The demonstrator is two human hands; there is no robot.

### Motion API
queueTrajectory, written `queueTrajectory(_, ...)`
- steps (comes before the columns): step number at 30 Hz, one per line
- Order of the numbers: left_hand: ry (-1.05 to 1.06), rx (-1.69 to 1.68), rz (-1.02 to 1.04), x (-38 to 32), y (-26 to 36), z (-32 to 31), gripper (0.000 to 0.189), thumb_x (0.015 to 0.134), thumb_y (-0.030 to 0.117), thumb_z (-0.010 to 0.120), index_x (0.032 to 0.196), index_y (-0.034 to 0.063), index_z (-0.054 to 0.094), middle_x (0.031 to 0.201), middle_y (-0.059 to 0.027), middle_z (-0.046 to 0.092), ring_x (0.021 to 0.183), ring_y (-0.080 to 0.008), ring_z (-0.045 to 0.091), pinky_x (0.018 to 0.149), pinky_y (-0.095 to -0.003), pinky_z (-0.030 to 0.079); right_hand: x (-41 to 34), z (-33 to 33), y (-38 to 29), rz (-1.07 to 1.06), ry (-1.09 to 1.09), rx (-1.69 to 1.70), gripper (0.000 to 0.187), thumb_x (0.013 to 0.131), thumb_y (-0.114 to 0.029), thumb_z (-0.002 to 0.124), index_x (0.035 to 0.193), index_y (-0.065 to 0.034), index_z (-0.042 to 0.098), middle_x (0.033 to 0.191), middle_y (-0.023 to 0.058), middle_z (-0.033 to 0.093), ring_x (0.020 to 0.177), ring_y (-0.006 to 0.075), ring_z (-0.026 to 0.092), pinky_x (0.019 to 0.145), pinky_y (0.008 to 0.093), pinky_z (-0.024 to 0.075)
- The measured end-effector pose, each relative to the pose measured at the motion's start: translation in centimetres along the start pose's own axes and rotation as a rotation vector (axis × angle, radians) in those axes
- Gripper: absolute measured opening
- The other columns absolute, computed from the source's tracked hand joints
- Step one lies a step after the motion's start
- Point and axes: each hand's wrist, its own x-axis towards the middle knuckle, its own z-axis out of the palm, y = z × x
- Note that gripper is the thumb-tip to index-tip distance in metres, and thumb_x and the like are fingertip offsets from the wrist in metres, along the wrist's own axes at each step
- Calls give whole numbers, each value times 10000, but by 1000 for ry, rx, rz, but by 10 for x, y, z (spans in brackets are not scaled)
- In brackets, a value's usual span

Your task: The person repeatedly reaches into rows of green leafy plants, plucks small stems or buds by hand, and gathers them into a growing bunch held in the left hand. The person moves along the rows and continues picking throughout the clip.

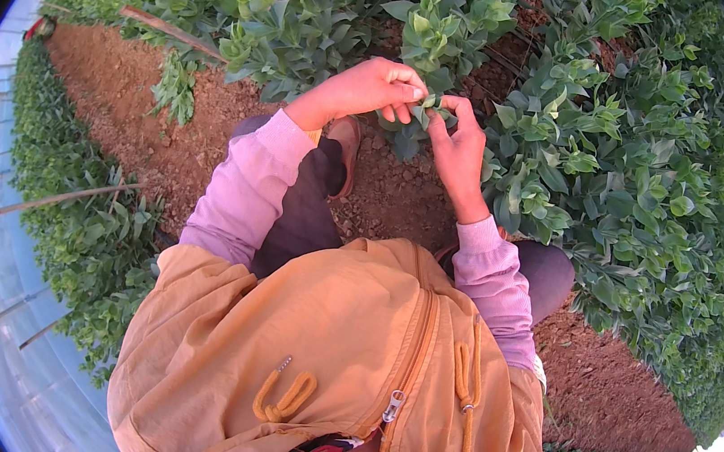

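Just ahead of my body, both hands meet at the leafy shoot tip (pixel 428 107) of a green bedding plant. My left hand (pixel 379 89) comes in from the left and pinches the leaves between thumb and fingers. On the other side, my right hand (pixel 460 146) grips the same shoot with thumb and bent forefinger. Broad leaves (pixel 406 142) of the plant hang below the fingers. Its lower stem is hidden by the leaves and hands. Behind the hands stand taller leafy stems (pixel 436 32) of the same crop.
A dense crop bed (pixel 650 194) spreads ahead and right. Bare soil paths (pixel 143 131) run left and lower right (pixel 613 386). Cut greenery (pixel 175 88) lies on the left path. Wooden stakes (pixel 172 33) project from the beds. Plastic sheeting (pixel 5 263) lines the far left.
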Motion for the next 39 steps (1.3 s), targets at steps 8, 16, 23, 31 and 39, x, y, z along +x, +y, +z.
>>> queueTrajectory(8, 50, 83, -46, 11, -11, 3, 214, 939, 153, 584, 1090, 9, 629, 914, -48, 659, 651, -121, 649, 537, -250, 491, -5, -4, 0, -7, -29, -18, 183, 851, -97, 651, 1006, -14, 602, 845, 37, 647, 703, 84, 541, 650, 255, 455)
queueTrajectory(16, 265, 306, -65, 4, -2, 8, 211, 908, 101, 564, 1076, -23, 599, 869, -80, 665, 682, -131, 659, 535, -280, 508, -7, -5, -2, 5, -41, -24, 181, 853, -100, 652, 1008, -18, 605, 847, 27, 646, 693, 81, 532, 653, 247, 454)
queueTrajectory(23, 433, -533, 168, -10, 12, -31, 180, 900, 65, 485, 1014, 11, 613, 837, -54, 611, 775, -201, 666, 600, -291, 527, 8, -14, -20, 166, -42, 193, 254, 865, -169, 659, 1061, -19, 604, 895, 57, 670, 766, 113, 604, 707, 272, 495)
queueTrajectory(31, 365, -302, 147, 1, 38, -34, 194, 938, 223, 574, 973, 42, 633, 641, 58, 460, 476, -15, 347, 401, -200, 273, 68, 5, -32, -6, 123, -188, 489, 809, -287, 759, 1146, 18, 578, 1004, 94, 645, 762, 140, 618, 722, 291, 507)
queueTrajectory(39, 577, 257, 161, 16, 16, -20, 237, 842, 250, 683, 910, 24, 657, 707, 7, 598, 615, -109, 534, 558, -281, 416, 88, 26, -14, 91, 56, -135, 433, 803, -267, 741, 1108, 7, 602, 959, 95, 685, 808, 174, 661, 743, 306, 513)
